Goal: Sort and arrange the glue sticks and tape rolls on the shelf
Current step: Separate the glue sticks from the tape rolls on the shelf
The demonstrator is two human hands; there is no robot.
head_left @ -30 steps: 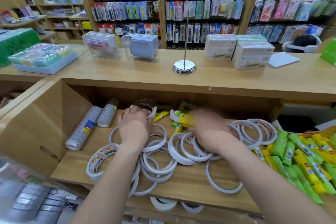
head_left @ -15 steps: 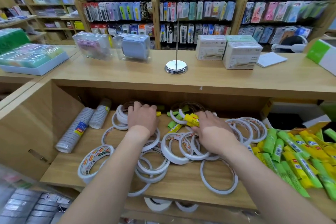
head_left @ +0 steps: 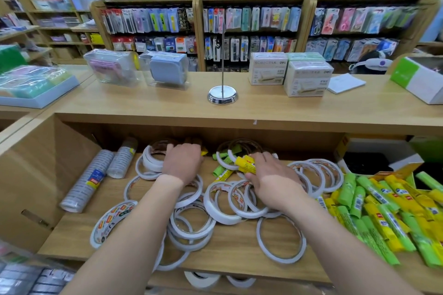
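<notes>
Several white tape rolls (head_left: 189,225) lie scattered over the wooden shelf (head_left: 230,254). My right hand (head_left: 273,182) grips a yellow glue stick (head_left: 245,165) above the rolls at the middle. My left hand (head_left: 183,163) reaches to the back of the shelf, fingers curled on the stacked tape rolls (head_left: 151,163) there; what it holds is hidden. Loose green and yellow glue sticks (head_left: 223,172) lie between the hands. A big heap of green and yellow glue sticks (head_left: 383,213) fills the shelf's right side.
Two wrapped sleeves of tape (head_left: 88,179) lie at the shelf's left by the side wall. The counter top (head_left: 263,108) overhangs the shelf and carries a metal spike stand (head_left: 222,97) and white boxes (head_left: 306,79). A yellow carton (head_left: 393,170) stands at the right rear.
My left hand has moved farther back onto the stacked rolls. My right hand has lifted a yellow glue stick slightly from the pile. The camera has shifted.
</notes>
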